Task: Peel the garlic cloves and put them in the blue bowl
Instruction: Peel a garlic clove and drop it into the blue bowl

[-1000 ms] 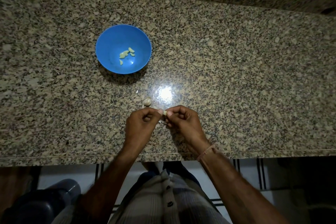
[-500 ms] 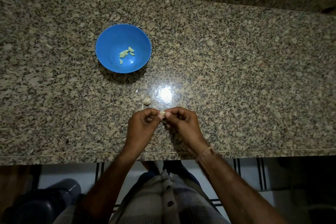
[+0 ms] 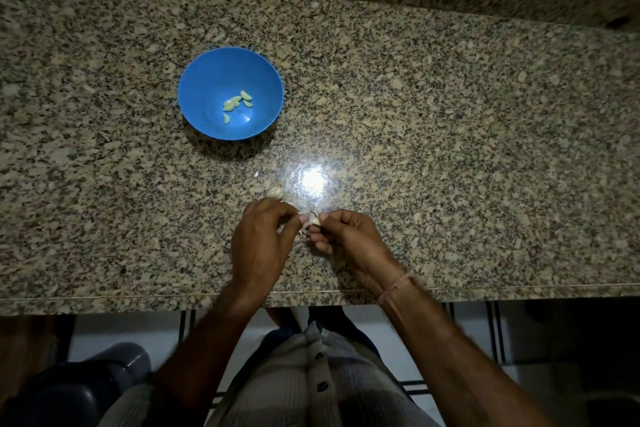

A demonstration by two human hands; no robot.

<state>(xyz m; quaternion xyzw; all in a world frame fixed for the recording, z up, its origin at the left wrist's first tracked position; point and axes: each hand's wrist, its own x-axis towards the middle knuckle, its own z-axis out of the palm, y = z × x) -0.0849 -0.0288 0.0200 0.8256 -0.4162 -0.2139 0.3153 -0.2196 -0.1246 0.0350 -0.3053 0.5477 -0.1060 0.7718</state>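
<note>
While both hands meet near the middle of the frame, the left hand and the right hand pinch one small garlic clove between their fingers, closed tight on it, just above the speckled counter. Another garlic piece lies on the counter just above the left hand. Up and to the left sits the blue bowl, with a few peeled cloves inside.

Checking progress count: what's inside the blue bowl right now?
The blue bowl holds a few peeled garlic cloves lying loose on its bottom, about five, some touching so the exact count is unclear. No skins are visible in it. Nothing covers the bowl's inside.
</note>
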